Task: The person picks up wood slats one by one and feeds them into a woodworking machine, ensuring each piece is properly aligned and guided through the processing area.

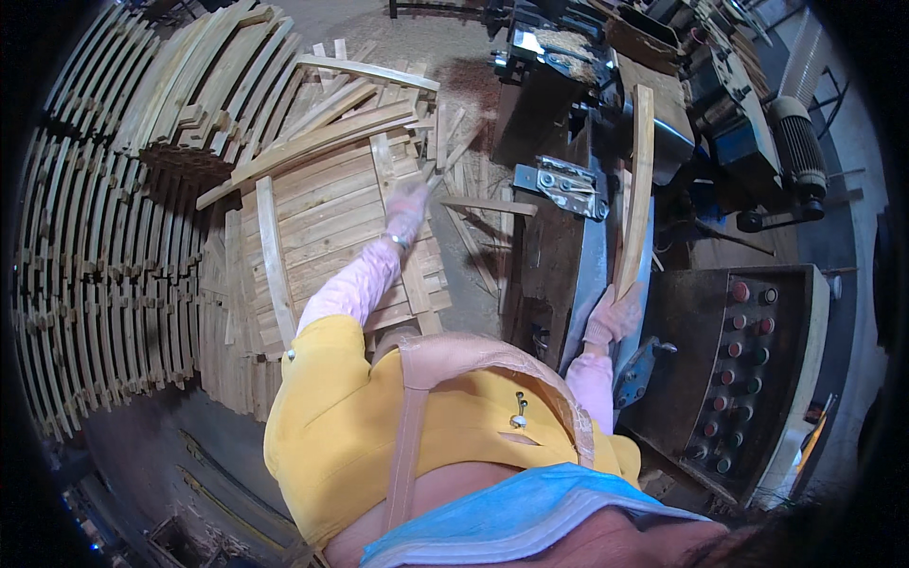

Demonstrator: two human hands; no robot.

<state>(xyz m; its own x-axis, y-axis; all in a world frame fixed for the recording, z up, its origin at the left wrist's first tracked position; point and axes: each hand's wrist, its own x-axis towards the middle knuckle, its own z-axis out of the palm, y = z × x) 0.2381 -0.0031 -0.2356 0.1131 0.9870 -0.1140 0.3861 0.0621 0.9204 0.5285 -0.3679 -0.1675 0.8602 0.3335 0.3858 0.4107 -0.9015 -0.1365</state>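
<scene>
My right hand (614,316), in a knitted glove, grips the near end of a long wooden strip (640,163). The strip points away from me along the metal bed (579,312) of a woodworking machine. A blue-grey metal guide block (568,186) with bolts is fixed left of the strip. My left hand (407,202), gloved and blurred by motion, is over a stack of wooden boards (319,220), near a crosswise batten (382,160). Whether it touches the wood, and how its fingers lie, I cannot tell.
Tall stacks of curved wooden slats (106,284) stand at the left. Loose offcuts (472,241) lie on the floor between the board stack and the machine. On the right are a control panel (738,376) with several buttons and an electric motor (797,145). Wood shavings (568,53) lie on the machine.
</scene>
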